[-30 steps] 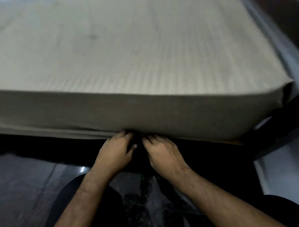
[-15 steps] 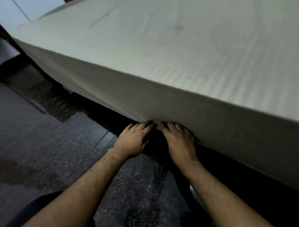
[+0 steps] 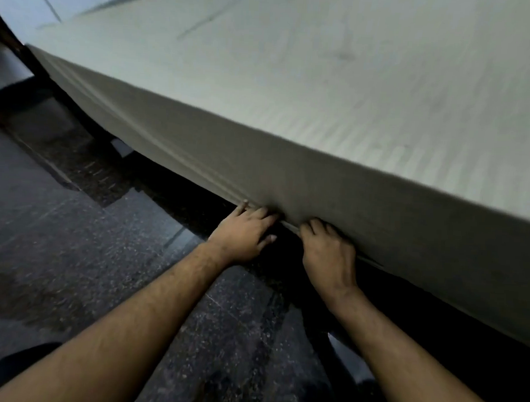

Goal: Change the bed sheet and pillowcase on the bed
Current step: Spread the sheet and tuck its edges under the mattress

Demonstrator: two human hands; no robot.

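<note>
Bed sheet point(image 3: 322, 112) lower edge, left hand point(image 3: 244, 230) and right hand point(image 3: 328, 252) touching underneath

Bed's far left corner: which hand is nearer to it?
Left. The left hand sits at the sheet's bottom edge on the corner's side; the right hand is beside it, farther away.
</note>
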